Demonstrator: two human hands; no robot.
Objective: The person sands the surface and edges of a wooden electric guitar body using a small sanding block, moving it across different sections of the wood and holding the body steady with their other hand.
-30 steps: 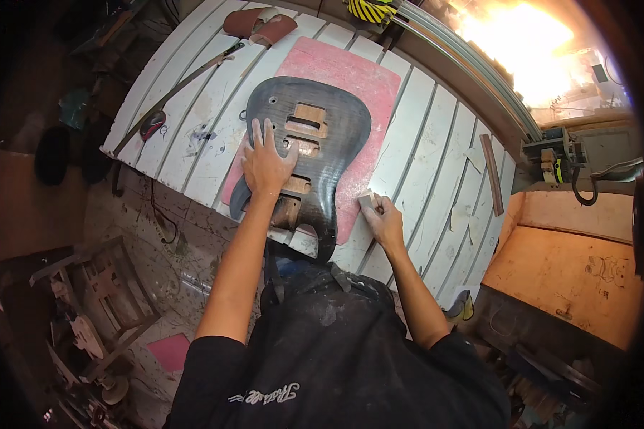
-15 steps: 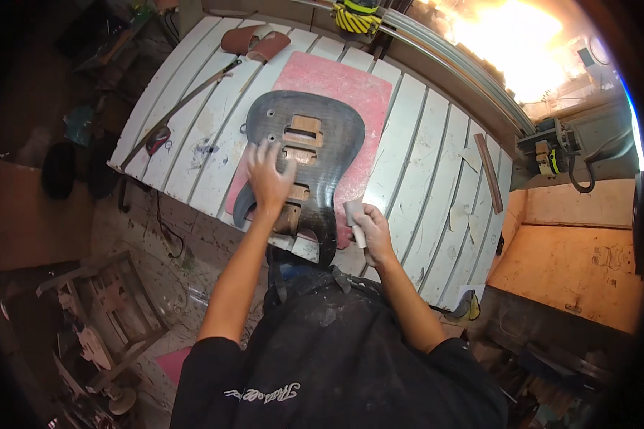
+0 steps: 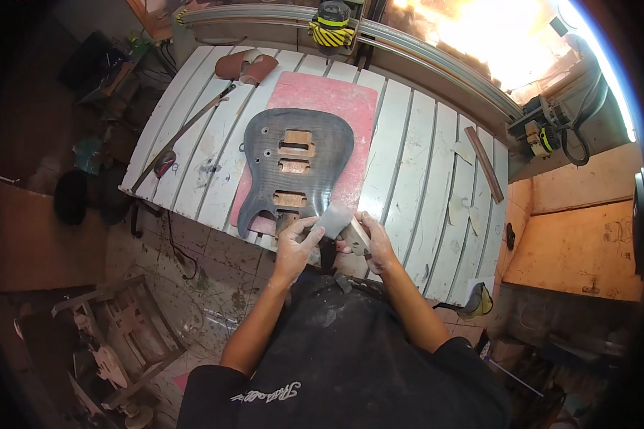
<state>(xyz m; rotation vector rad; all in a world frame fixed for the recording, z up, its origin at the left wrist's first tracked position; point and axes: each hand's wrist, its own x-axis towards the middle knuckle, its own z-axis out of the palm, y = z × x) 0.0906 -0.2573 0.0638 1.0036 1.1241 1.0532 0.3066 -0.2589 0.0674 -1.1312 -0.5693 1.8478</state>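
A dark electric guitar body with several routed cavities lies flat on a pink mat. Over its near end, my left hand pinches one edge of a grey piece of sandpaper between thumb and fingers. Wrapped round a pale sanding block, my right hand is closed just right of the guitar body. The sandpaper's other edge reaches the block and hides part of the guitar's lower horn.
The mat rests on a white slatted table. Brown sandpaper strips lie at the far left, near a long thin bar. A wooden strip lies at the right. Behind runs a metal rail with machinery.
My left hand has left the guitar's upper face and come down to take the sandpaper. My right hand still holds the block, now nearer my left hand. The view has shifted.
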